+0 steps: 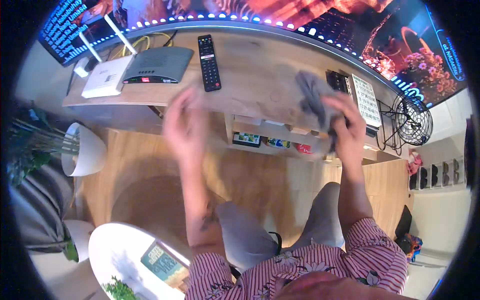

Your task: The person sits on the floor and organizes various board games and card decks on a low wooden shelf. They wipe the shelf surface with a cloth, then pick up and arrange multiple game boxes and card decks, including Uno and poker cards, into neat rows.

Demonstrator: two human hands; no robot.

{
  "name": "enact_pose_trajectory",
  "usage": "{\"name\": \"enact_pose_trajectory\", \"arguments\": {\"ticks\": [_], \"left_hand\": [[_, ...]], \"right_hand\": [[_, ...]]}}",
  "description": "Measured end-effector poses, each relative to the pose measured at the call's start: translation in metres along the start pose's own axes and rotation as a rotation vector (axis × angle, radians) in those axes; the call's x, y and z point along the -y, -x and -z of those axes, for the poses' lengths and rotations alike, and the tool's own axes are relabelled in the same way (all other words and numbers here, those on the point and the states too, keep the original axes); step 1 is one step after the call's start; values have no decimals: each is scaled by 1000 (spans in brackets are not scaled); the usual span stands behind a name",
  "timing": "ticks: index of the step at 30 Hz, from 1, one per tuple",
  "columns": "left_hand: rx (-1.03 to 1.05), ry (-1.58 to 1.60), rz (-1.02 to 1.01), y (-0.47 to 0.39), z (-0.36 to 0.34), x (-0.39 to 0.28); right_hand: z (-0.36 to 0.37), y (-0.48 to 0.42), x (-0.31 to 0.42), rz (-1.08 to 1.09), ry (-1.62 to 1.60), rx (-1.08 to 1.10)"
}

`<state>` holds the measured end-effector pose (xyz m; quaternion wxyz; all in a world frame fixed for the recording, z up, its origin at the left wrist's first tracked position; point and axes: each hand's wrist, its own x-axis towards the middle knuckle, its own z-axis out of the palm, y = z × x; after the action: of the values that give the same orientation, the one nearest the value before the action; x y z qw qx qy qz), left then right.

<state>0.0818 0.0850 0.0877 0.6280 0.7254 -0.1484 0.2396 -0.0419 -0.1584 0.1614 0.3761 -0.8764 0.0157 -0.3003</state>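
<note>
My right hand grips a crumpled grey cloth, blurred by motion. It is over the right part of a wooden TV console. My left hand, also blurred, is raised at the console's front edge with its fingers loosely curved and nothing visible in them. Just beyond it lies a black remote control. A dark grey modem and a white router with two antennas stand to the left. Beside my right hand are a printed number card and a black box.
A large lit television screen runs along the back. A black wire fan-shaped object stands at the console's right end. Below, a shelf holds small boxes. White planters and a white table with a book are at left.
</note>
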Motion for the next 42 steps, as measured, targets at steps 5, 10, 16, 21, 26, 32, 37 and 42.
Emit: {"name": "enact_pose_trajectory", "arguments": {"ticks": [5, 10, 16, 21, 26, 32, 37, 42], "left_hand": [[84, -837, -245, -67, -49, 21], [145, -777, -254, -60, -47, 45], [-62, -772, -428, -54, -42, 28], [491, -391, -590, 8, -82, -19], [595, -456, -589, 26, -57, 0], [558, -235, -632, 35, -78, 2], [464, -251, -565, 30, -57, 3], [305, 36, -60, 35, -61, -4]], "right_hand": [[-61, -91, -37, 115, 412, 253], [-110, -146, -103, 76, 682, 569], [-143, -182, -141, 68, 892, 407], [-134, -184, -123, 221, 782, 160], [-149, -136, -65, 161, 681, 657], [-117, -153, -128, -79, 896, 211], [-115, -106, -88, 7, 1042, 308], [-38, 14, -21, 289, 662, 373]]}}
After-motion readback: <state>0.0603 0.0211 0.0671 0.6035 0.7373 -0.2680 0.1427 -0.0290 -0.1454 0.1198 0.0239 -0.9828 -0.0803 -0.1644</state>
